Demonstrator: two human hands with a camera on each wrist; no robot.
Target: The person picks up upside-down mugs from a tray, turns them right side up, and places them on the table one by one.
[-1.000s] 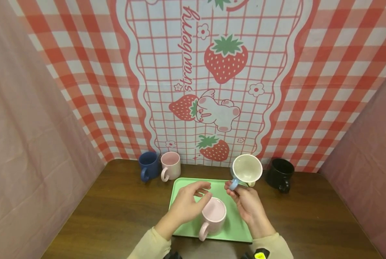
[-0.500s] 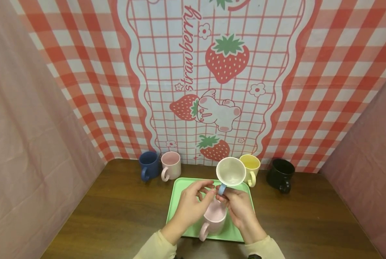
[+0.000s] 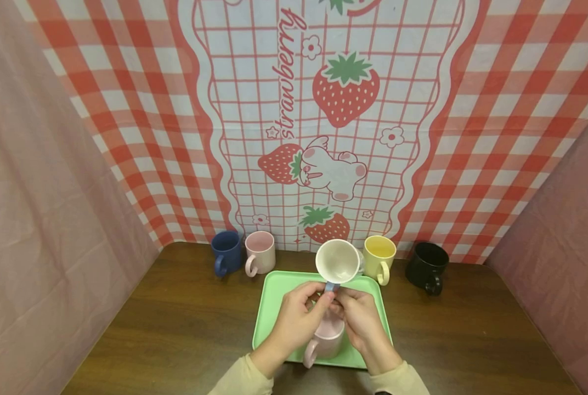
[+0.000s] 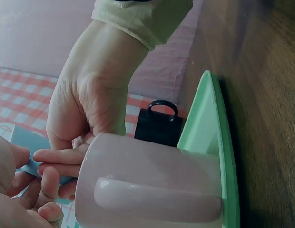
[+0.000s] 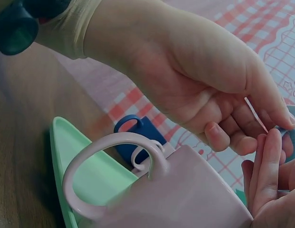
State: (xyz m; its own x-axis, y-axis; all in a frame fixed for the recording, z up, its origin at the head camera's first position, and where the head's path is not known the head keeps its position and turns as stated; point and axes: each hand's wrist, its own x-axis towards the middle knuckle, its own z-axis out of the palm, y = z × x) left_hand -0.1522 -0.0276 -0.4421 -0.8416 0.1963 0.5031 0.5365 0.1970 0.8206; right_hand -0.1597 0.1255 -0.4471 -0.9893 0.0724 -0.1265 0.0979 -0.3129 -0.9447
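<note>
A light blue mug with a white inside (image 3: 338,260) is held up above the tray, its mouth tilted toward the head camera. My left hand (image 3: 294,318) pinches its blue handle between thumb and finger, as the right wrist view shows. Close against it, my right hand (image 3: 365,321) has its fingers on the same handle; its thumb is partly hidden. Beneath both hands a pink mug (image 3: 327,343) stands upright on a green tray (image 3: 274,291), its handle toward me. Neither hand appears to grip the pink mug.
Along the back of the wooden table (image 3: 175,318) stand a dark blue mug (image 3: 231,255), another pink mug (image 3: 263,258), a yellow mug (image 3: 375,263) and a black mug (image 3: 424,266). A checked strawberry cloth (image 3: 254,109) hangs behind them.
The light blue mug has moved left, from in front of the yellow mug to above the tray's back edge. My left hand has closed onto its handle beside the right hand.
</note>
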